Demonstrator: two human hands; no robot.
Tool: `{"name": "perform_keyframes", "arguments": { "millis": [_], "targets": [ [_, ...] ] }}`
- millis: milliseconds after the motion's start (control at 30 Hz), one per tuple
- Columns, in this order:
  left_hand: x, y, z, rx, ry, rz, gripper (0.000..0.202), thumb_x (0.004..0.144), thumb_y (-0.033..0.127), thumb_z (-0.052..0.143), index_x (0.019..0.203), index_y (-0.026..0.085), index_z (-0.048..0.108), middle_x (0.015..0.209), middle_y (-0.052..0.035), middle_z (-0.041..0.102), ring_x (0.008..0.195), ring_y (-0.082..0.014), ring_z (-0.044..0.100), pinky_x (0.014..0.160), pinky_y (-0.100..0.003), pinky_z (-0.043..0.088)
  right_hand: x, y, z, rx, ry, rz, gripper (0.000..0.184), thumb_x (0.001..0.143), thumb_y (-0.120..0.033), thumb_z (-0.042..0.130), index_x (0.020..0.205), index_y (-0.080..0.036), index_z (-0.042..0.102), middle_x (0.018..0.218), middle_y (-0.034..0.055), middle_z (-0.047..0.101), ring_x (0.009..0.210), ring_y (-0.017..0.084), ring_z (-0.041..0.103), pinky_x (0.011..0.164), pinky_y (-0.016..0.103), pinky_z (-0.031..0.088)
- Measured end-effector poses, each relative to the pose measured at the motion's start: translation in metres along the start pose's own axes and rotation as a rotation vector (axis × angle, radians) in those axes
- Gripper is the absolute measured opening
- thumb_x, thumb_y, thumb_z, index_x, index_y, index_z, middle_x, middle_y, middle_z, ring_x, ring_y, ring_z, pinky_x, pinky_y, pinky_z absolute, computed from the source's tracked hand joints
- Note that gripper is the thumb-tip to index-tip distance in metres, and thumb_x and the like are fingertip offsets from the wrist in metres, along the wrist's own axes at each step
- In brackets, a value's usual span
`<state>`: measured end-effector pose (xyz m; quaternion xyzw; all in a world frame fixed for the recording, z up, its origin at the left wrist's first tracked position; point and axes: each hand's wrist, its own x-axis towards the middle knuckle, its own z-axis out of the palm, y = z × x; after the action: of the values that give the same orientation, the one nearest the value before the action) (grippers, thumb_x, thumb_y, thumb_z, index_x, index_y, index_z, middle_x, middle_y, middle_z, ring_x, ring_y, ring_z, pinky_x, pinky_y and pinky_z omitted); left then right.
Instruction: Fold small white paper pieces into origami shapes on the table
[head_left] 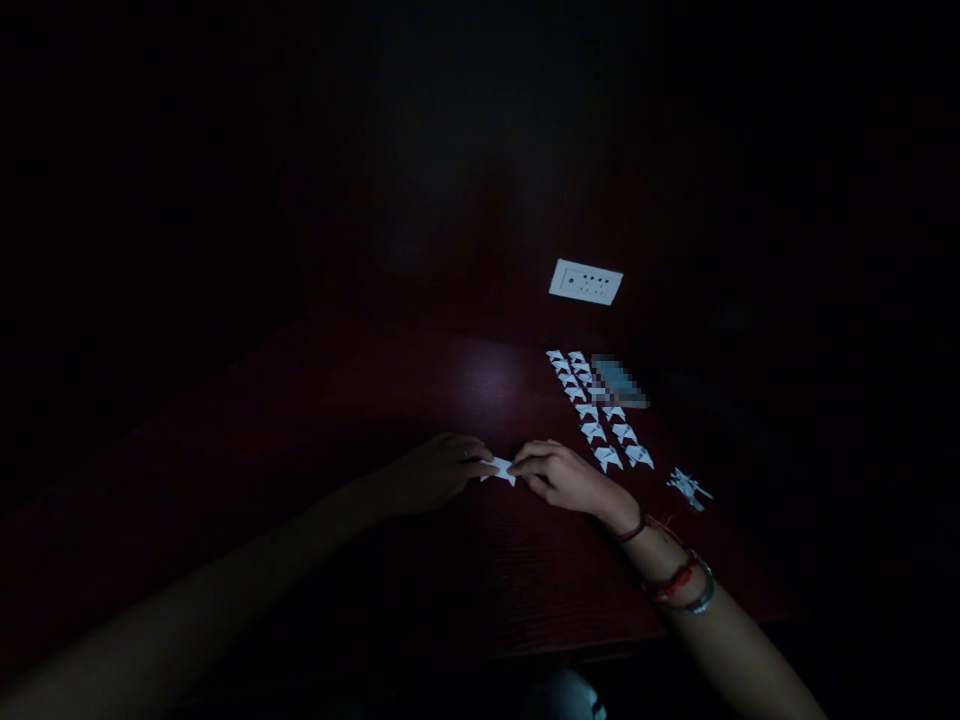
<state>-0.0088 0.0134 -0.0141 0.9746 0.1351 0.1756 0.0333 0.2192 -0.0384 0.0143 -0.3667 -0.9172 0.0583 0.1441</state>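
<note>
A small folded white paper piece [501, 468] lies on the dark red table between my hands. My left hand [442, 470] grips its left end, fingers pressed together on it. At the right end, my right hand [559, 475] pinches the same paper with thumb and fingers. Part of the paper is covered by the fingertips, and the left hand is in deep shadow. To the right, several similar folded papers [592, 432] lie in two rows running away from me.
Thin paper scraps [688, 488] are heaped right of the rows. A blurred bluish flat object [621, 380] lies beside the far papers. A white socket plate [586, 282] is behind them. The table [555, 590] has its near edge below my hands; darkness surrounds everything.
</note>
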Motion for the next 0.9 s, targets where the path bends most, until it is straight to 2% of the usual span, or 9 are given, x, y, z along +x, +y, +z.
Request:
{"name": "perform_keyframes", "arguments": {
  "millis": [100, 300, 500, 667, 900],
  "targets": [
    [0.002, -0.002, 0.003, 0.025, -0.005, 0.004, 0.05, 0.072, 0.005, 0.041, 0.116, 0.028, 0.038, 0.12, -0.0003, 0.042, 0.113, -0.0193, 0.03, 0.092, -0.036, 0.024, 0.002, -0.002, 0.0, -0.027, 0.023, 0.0, 0.027, 0.077, -0.01, 0.041, 0.097, -0.019, 0.056, 0.09, 0.0019, 0.054, 0.084, 0.011, 0.049, 0.08, 0.028, 0.035],
    [0.003, -0.007, 0.006, 0.005, -0.041, -0.002, 0.05, 0.073, 0.006, 0.039, 0.117, 0.029, 0.036, 0.119, 0.0032, 0.044, 0.112, -0.0177, 0.032, 0.09, -0.035, 0.023, 0.003, -0.001, 0.004, -0.038, 0.002, -0.053, 0.027, 0.076, -0.009, 0.041, 0.095, -0.017, 0.058, 0.093, 0.0025, 0.055, 0.085, 0.011, 0.05, 0.081, 0.024, 0.036],
    [0.003, -0.009, 0.005, -0.03, -0.036, 0.021, 0.052, 0.074, 0.006, 0.038, 0.12, 0.028, 0.032, 0.119, 0.0024, 0.044, 0.112, -0.0176, 0.033, 0.091, -0.035, 0.023, 0.001, -0.001, 0.003, -0.054, 0.003, -0.059, 0.027, 0.076, -0.009, 0.042, 0.096, -0.018, 0.058, 0.095, 0.0016, 0.056, 0.085, 0.011, 0.051, 0.082, 0.024, 0.036],
    [0.004, -0.011, 0.007, -0.03, -0.009, 0.059, 0.049, 0.074, 0.007, 0.04, 0.118, 0.029, 0.035, 0.118, 0.0018, 0.045, 0.108, -0.0171, 0.036, 0.089, -0.034, 0.026, 0.002, 0.0, 0.0, -0.05, -0.04, -0.06, 0.027, 0.075, -0.01, 0.041, 0.094, -0.018, 0.059, 0.097, 0.0014, 0.056, 0.086, 0.011, 0.051, 0.08, 0.023, 0.038],
    [-0.006, -0.018, 0.004, -0.04, -0.035, 0.087, 0.054, 0.073, 0.007, 0.041, 0.122, 0.028, 0.031, 0.124, 0.0015, 0.038, 0.117, -0.0193, 0.026, 0.094, -0.038, 0.023, 0.001, 0.0, -0.002, -0.045, -0.059, -0.064, 0.03, 0.075, -0.009, 0.04, 0.098, -0.018, 0.057, 0.099, 0.0014, 0.055, 0.088, 0.011, 0.05, 0.08, 0.022, 0.038]
  ]
}}
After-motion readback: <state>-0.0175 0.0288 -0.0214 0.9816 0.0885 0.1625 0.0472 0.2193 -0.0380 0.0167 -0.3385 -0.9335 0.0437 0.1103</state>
